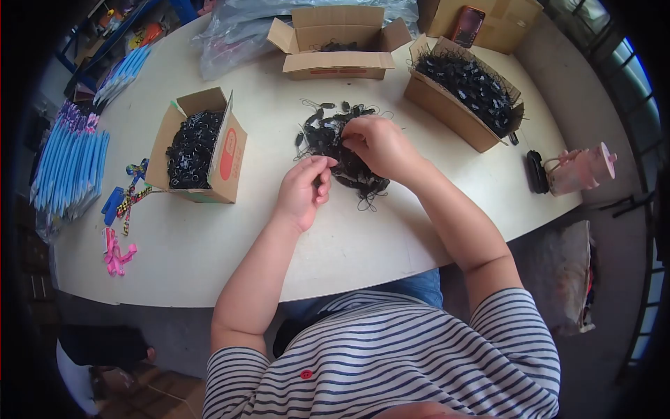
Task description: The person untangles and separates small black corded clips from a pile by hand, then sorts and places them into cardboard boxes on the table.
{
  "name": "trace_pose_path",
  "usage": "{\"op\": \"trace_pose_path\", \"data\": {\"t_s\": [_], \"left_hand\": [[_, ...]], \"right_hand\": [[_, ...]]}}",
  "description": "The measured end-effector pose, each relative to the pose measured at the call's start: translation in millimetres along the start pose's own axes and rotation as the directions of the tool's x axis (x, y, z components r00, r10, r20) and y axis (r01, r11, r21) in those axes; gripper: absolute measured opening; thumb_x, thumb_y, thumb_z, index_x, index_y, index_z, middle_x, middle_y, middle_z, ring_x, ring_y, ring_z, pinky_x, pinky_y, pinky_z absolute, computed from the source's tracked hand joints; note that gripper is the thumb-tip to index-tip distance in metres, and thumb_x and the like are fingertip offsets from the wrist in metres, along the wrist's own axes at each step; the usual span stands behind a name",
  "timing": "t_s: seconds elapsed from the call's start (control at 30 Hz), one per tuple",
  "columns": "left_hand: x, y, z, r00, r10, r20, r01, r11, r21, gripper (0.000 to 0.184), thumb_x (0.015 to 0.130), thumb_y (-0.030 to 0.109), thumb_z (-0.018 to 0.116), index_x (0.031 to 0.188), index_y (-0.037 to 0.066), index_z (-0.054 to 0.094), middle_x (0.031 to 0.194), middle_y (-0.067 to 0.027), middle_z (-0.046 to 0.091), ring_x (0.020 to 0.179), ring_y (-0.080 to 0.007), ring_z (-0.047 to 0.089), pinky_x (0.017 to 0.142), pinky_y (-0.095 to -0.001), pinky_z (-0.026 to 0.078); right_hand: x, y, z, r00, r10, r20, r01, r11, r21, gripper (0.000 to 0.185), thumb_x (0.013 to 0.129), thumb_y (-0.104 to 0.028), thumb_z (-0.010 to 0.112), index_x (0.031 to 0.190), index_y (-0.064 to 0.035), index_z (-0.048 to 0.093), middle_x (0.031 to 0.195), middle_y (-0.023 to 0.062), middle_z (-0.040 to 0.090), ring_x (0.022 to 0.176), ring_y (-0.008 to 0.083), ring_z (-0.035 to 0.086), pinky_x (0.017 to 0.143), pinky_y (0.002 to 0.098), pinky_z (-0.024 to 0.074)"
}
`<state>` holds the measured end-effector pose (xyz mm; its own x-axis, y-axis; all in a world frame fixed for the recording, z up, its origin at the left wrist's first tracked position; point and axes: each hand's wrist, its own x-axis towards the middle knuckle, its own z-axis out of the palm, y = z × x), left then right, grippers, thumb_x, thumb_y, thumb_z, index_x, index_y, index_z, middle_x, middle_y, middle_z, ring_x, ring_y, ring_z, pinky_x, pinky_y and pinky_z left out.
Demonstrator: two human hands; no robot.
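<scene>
A loose pile of small black plastic clips with thin cord loops [356,171] lies on the table in front of me. My left hand [303,190] is at the pile's near left edge, fingers curled closed. Something small and dark shows between those fingers, too little of it to name. Over the pile's right side is my right hand [380,145], thumb and fingers pinched together against the black pieces. What that pinch holds is hidden by the fingers and blends into the pile.
Black metal-ringed pieces fill a carton [227,164] at left. Looped clips fill another carton [447,112] at right; a third carton [338,70] stands behind. Blue-white packets [70,167], colourful straps [125,202], a pink bottle [579,171] and a phone [468,26] surround them.
</scene>
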<state>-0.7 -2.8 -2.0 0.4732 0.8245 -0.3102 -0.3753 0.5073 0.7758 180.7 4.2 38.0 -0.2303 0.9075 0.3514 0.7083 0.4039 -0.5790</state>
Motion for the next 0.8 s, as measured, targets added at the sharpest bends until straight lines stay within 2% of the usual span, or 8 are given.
{"op": "trace_pose_path", "data": {"t_s": [0.13, 0.23, 0.33, 0.43, 0.57, 0.67, 0.77, 0.8], "left_hand": [[-3.0, -4.3, 7.2, 0.998, 0.063, -0.008, -0.06, 0.981, 0.183, 0.021, 0.088, 0.019, 0.055, 0.098, 0.001, 0.056, 0.063, 0.0058, 0.042, 0.05, -0.0026, 0.034, 0.042, -0.0172, 0.026], [-6.0, -6.4, 13.6, 0.993, 0.115, -0.005, -0.106, 0.931, 0.349, 0.026, 0.088, 0.021, 0.057, 0.104, 0.001, 0.056, 0.061, 0.0072, 0.04, 0.048, -0.0017, 0.032, 0.041, -0.017, 0.024], [-2.1, -9.4, 4.6, 0.994, 0.095, 0.05, -0.106, 0.937, 0.333, 0.023, 0.089, 0.023, 0.055, 0.099, 0.002, 0.056, 0.06, 0.0063, 0.04, 0.047, -0.0019, 0.031, 0.04, -0.017, 0.021], [-0.5, -8.9, -0.7, 0.994, 0.068, 0.085, -0.084, 0.977, 0.195, 0.022, 0.089, 0.024, 0.055, 0.094, 0.003, 0.056, 0.058, 0.0058, 0.039, 0.046, -0.0018, 0.031, 0.04, -0.0171, 0.021], [-4.9, -1.9, 5.6, 0.999, 0.052, 0.006, -0.052, 0.991, 0.122, 0.021, 0.089, 0.025, 0.054, 0.089, 0.004, 0.054, 0.058, 0.0054, 0.038, 0.046, -0.0018, 0.031, 0.039, -0.0169, 0.021], [-3.9, -0.3, 8.2, 0.991, 0.118, -0.062, -0.103, 0.974, 0.2, 0.019, 0.089, 0.023, 0.053, 0.089, 0.004, 0.053, 0.058, 0.0054, 0.037, 0.046, -0.0019, 0.031, 0.039, -0.0165, 0.022], [-2.2, 1.3, 5.5, 0.965, 0.234, -0.12, -0.202, 0.952, 0.231, 0.015, 0.089, 0.018, 0.054, 0.09, 0.003, 0.054, 0.057, 0.0065, 0.037, 0.045, -0.0012, 0.03, 0.039, -0.0165, 0.022], [-1.7, 0.7, 3.7, 0.952, 0.274, -0.134, -0.238, 0.943, 0.233, 0.013, 0.088, 0.016, 0.055, 0.091, 0.003, 0.054, 0.057, 0.0069, 0.038, 0.045, -0.0011, 0.03, 0.039, -0.0164, 0.021]], "right_hand": [[-13.5, -8.9, -5.2, 0.998, -0.055, -0.017, 0.057, 0.993, 0.103, 0.008, 0.07, -0.005, 0.063, 0.077, -0.002, 0.061, 0.073, 0.0118, 0.059, 0.076, 0.029, 0.057, 0.065, 0.0379, 0.0463], [-20.3, -9.1, -1.1, 0.982, -0.188, -0.029, 0.19, 0.973, 0.127, 0.01, 0.071, -0.002, 0.065, 0.08, -0.0031, 0.062, 0.074, 0.0102, 0.06, 0.072, 0.0271, 0.057, 0.063, 0.0349, 0.0469], [-24.2, -3.0, 2.3, 0.961, -0.257, -0.1, 0.267, 0.957, 0.11, 0.011, 0.069, -0.002, 0.067, 0.079, -0.0041, 0.063, 0.072, 0.0091, 0.059, 0.071, 0.0269, 0.056, 0.062, 0.0348, 0.0463], [-24.6, 2.6, 1.4, 0.952, -0.29, -0.098, 0.3, 0.948, 0.103, 0.013, 0.068, -0.002, 0.067, 0.079, -0.0041, 0.063, 0.072, 0.0088, 0.058, 0.071, 0.0268, 0.055, 0.062, 0.0349, 0.0461], [-25.0, 6.1, 3.1, 0.938, -0.338, -0.08, 0.344, 0.936, 0.075, 0.013, 0.067, -0.002, 0.067, 0.079, -0.004, 0.063, 0.073, 0.0086, 0.058, 0.07, 0.0268, 0.055, 0.062, 0.0349, 0.0462], [-23.9, 7.8, 3.4, 0.936, -0.304, -0.177, 0.311, 0.95, 0.015, 0.013, 0.066, -0.002, 0.067, 0.078, -0.0037, 0.063, 0.073, 0.0088, 0.057, 0.072, 0.0277, 0.055, 0.064, 0.0354, 0.0464], [-26.3, 12.0, 2.7, 0.976, -0.136, -0.171, 0.125, 0.99, -0.07, 0.016, 0.066, -0.005, 0.066, 0.081, -0.0042, 0.062, 0.083, 0.0095, 0.057, 0.079, 0.0282, 0.055, 0.068, 0.0363, 0.0467], [-26.1, 10.8, 2.2, 0.966, -0.155, -0.208, 0.14, 0.986, -0.086, 0.02, 0.065, -0.006, 0.067, 0.084, -0.0039, 0.062, 0.087, 0.0102, 0.056, 0.081, 0.0284, 0.054, 0.07, 0.0362, 0.0466]]}}
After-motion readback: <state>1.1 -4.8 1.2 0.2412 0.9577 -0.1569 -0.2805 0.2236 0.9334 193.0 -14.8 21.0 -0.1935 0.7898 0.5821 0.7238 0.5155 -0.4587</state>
